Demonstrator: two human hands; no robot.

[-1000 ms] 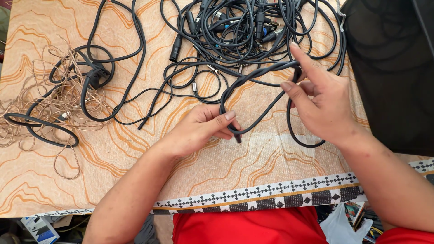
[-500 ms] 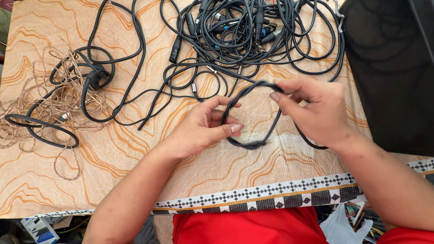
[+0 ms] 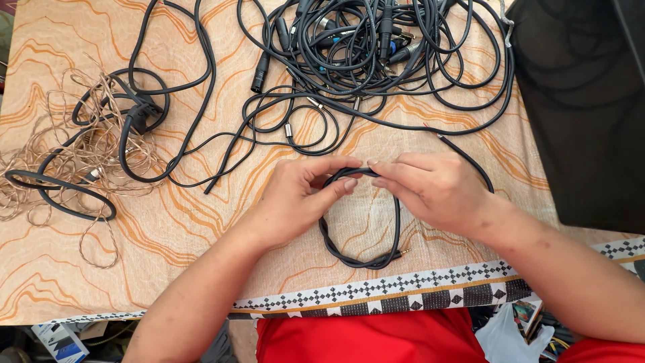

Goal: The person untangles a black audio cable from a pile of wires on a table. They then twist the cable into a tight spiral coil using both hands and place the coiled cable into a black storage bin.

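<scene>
A small flat box (image 3: 59, 339) lies at seven o'clock below the table edge, white with a blue and dark printed face, partly cut off by the frame. At five o'clock, under the right forearm, a white plastic bag (image 3: 507, 339) sits beside a small colourful printed packet (image 3: 526, 314), too small to tell more.

We have only one view, from a camera worn on the head, looking almost straight down at the surface (image 3: 201, 222) from close above. Its near, patterned edge runs across the bottom of the frame, just above a red garment (image 3: 363, 339). The far side lies at the top, and both forearms enter from the lower corners. With no second view, nothing is shared.
</scene>
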